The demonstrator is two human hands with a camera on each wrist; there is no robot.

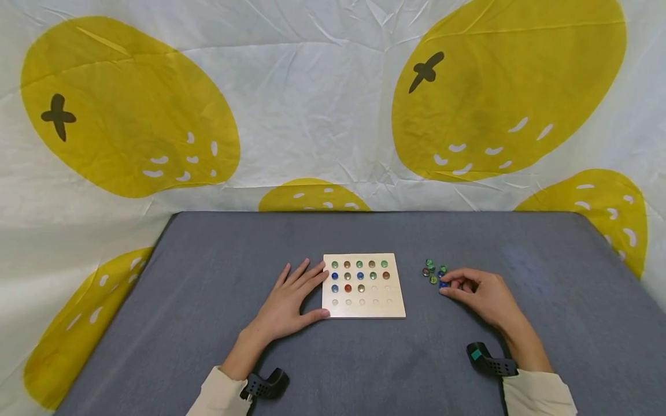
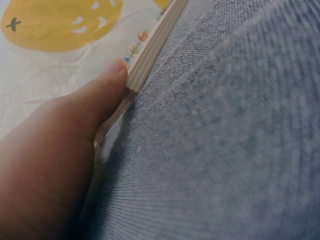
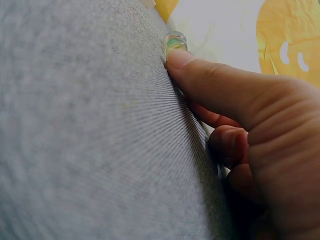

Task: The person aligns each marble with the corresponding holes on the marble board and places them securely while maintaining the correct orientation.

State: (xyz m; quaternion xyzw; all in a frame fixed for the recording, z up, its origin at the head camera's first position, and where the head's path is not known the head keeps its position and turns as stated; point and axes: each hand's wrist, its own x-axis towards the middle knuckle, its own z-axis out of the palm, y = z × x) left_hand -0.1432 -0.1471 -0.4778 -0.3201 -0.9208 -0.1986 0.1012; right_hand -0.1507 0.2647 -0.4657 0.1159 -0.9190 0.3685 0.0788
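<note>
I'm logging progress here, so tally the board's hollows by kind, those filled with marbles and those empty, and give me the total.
Seated marbles: 13
Empty hollows: 7
Total hollows: 20

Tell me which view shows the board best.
The head view: the board shows almost whole, with marbles in rows. The left wrist view catches mainly its edge; the right wrist view, perhaps a sliver.

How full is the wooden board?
Partly full: marbles sit in three rows of the board, but the nearest row's hollows are bare.
</note>
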